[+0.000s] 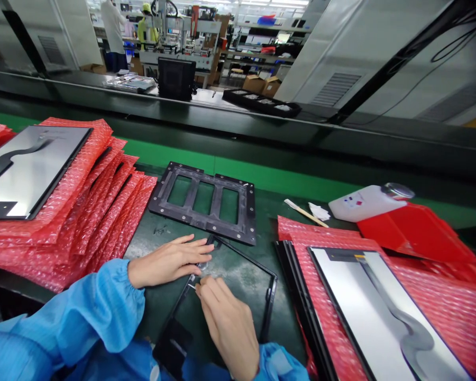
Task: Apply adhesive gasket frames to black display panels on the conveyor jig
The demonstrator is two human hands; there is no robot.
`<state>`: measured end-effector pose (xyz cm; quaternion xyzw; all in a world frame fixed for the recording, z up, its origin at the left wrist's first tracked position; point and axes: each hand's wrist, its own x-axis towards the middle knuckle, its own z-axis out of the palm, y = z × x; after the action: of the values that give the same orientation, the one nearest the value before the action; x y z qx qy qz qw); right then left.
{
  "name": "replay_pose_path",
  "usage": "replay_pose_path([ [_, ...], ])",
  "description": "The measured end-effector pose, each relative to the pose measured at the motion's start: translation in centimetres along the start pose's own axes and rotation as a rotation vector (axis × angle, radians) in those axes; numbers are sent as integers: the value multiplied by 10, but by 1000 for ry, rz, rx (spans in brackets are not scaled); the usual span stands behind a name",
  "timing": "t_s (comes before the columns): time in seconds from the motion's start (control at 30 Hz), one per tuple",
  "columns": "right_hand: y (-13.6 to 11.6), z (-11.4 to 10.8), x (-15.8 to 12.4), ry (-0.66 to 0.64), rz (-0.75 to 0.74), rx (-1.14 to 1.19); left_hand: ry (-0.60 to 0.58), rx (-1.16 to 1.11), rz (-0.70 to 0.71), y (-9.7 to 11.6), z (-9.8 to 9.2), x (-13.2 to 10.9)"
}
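A thin black rectangular frame [270, 301] lies on the dark green worktop in front of me. Across its left side rests my left hand [174, 260], palm down, with the fingers stretched out. My right hand [228, 320] is closed in a pinch close to that same side, just below the left fingertips. A small whitish tip [191, 286] shows beside the pinching fingers; what they hold is mostly hidden. Beyond both hands sits a heavier black fixture [218, 219] with three rectangular openings and screws along its border.
Red bubble-wrap sleeves [115, 206] are stacked at left, with a flat display panel [59, 159] on top. At right, another panel [381, 317] lies on red wrap beside black strips [301, 301]. A white bottle [355, 203] and a swab stick [307, 213] are behind.
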<state>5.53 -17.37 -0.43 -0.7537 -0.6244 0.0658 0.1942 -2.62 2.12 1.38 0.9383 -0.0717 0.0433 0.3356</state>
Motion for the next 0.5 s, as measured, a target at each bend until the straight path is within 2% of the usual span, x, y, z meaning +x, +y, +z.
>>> replay_pose_path([
  [0.17, 2, 1, -2, -12, -37, 20, -2, 8, 6, -2, 1, 0],
  [0.5, 1, -2, 1, 29, -1, 44, -2, 15, -4, -3, 2, -1],
])
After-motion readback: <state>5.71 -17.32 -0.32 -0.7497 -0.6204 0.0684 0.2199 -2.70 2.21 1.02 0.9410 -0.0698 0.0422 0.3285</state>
